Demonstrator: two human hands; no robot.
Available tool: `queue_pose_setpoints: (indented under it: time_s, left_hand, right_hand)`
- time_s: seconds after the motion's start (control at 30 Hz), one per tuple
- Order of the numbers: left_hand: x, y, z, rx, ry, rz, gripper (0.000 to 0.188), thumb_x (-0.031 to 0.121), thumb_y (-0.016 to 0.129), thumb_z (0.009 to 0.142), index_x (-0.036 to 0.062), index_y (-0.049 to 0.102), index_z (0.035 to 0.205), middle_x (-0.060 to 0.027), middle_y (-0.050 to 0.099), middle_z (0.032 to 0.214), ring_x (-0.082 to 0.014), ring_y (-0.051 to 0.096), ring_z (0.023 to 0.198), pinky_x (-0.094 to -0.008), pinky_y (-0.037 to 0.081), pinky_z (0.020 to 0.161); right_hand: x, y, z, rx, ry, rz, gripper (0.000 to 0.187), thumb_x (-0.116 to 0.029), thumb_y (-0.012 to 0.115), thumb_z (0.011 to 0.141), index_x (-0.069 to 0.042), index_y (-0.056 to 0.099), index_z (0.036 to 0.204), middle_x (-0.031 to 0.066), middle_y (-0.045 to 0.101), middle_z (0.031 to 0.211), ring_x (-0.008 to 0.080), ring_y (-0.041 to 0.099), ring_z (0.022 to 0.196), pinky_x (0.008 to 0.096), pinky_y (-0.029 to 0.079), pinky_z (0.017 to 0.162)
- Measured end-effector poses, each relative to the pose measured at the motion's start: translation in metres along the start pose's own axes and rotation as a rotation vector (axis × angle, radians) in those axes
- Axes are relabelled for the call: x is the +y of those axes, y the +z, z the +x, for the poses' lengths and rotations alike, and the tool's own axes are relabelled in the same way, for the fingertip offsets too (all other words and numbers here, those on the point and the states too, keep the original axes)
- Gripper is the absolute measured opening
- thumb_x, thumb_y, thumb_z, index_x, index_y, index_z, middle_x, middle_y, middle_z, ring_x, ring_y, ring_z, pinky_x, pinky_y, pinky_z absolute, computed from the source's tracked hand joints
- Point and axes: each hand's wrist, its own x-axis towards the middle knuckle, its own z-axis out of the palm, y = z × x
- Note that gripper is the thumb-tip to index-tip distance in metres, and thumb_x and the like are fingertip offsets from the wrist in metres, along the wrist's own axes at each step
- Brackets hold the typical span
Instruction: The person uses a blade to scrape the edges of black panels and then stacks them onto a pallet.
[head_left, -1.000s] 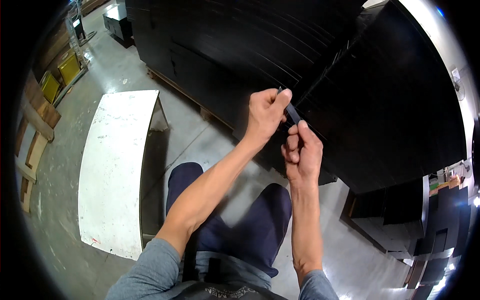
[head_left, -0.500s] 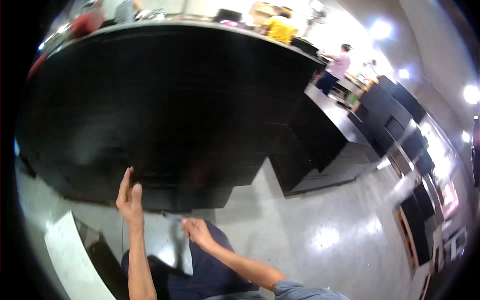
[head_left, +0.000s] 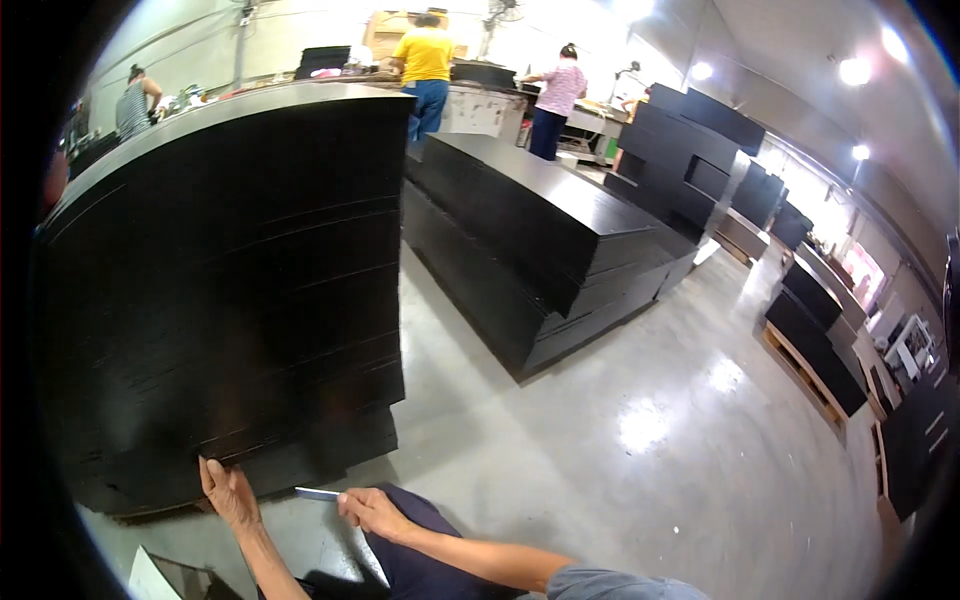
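A tall stack of black boards (head_left: pixel 230 270) fills the left side, its sheet edges facing me. My left hand (head_left: pixel 230 492) is raised to the lower part of this stack, its fingertips touching the sheet edges, fingers partly extended; no object shows in it. Above my knee, my right hand (head_left: pixel 372 512) is closed round a thin flat-bladed tool (head_left: pixel 317 493), whose pale blade points left toward the stack's bottom corner. The tool's handle is hidden in my fist, so its exact kind is unclear. Its blade appears apart from the boards.
A lower stack of black boards (head_left: pixel 540 220) stands to the right, across a strip of grey floor (head_left: pixel 600 450). A white panel (head_left: pixel 150 578) lies at lower left. More stacks and a pallet (head_left: pixel 805 375) line the right. People (head_left: pixel 425 65) work at benches behind.
My view has swung right, showing more floor and the neighbouring stack. My left hand has gone from raised beside the stack to touching its lower edges. The right hand keeps the tool.
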Motion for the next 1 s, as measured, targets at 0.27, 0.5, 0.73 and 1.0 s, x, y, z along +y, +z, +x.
queue_pose_setpoints:
  time_s: [0.27, 0.5, 0.73, 1.0]
  left_hand:
    - [-0.006, -0.029, 0.005, -0.197, -0.085, -0.069, 0.047, 0.033, 0.067, 0.099, 0.0022, 0.06, 0.134, -0.0062, 0.065, 0.128, -0.0167, 0.057, 0.114, -0.0335, 0.041, 0.106]
    - [-0.015, -0.027, 0.001, 0.034, -0.012, 0.007, 0.053, 0.038, 0.065, 0.101, 0.0016, 0.057, 0.138, -0.0076, 0.06, 0.134, -0.0183, 0.052, 0.121, -0.0363, 0.038, 0.107]
    - [-0.027, -0.062, 0.011, 0.097, -0.018, 0.152, 0.052, 0.034, 0.064, 0.101, -0.0026, 0.056, 0.137, -0.0091, 0.061, 0.133, -0.0175, 0.052, 0.124, -0.0354, 0.036, 0.113]
    - [-0.026, -0.044, 0.002, 0.168, 0.002, 0.051, 0.056, 0.036, 0.065, 0.1, -0.0048, 0.055, 0.138, -0.012, 0.061, 0.134, -0.0202, 0.052, 0.125, -0.0361, 0.036, 0.114]
  right_hand:
    - [0.003, -0.007, -0.001, 0.001, 0.001, 0.063, 0.04, -0.037, 0.052, 0.106, -0.005, 0.062, 0.083, -0.0022, 0.052, 0.062, 0.0042, 0.039, 0.049, 0.0226, 0.031, 0.044]
    - [0.007, -0.011, 0.0, -0.008, 0.026, 0.088, 0.04, -0.036, 0.052, 0.106, -0.005, 0.062, 0.084, -0.0021, 0.052, 0.063, 0.0045, 0.041, 0.05, 0.0229, 0.032, 0.045]
    - [0.003, -0.013, 0.0, -0.022, -0.008, 0.052, 0.04, -0.037, 0.052, 0.106, -0.005, 0.061, 0.084, -0.0023, 0.052, 0.063, 0.0053, 0.04, 0.05, 0.0233, 0.033, 0.046]
    - [0.006, -0.014, 0.003, 0.014, -0.004, 0.073, 0.041, -0.037, 0.052, 0.106, -0.005, 0.059, 0.08, -0.0023, 0.052, 0.061, 0.0048, 0.041, 0.048, 0.0237, 0.032, 0.043]
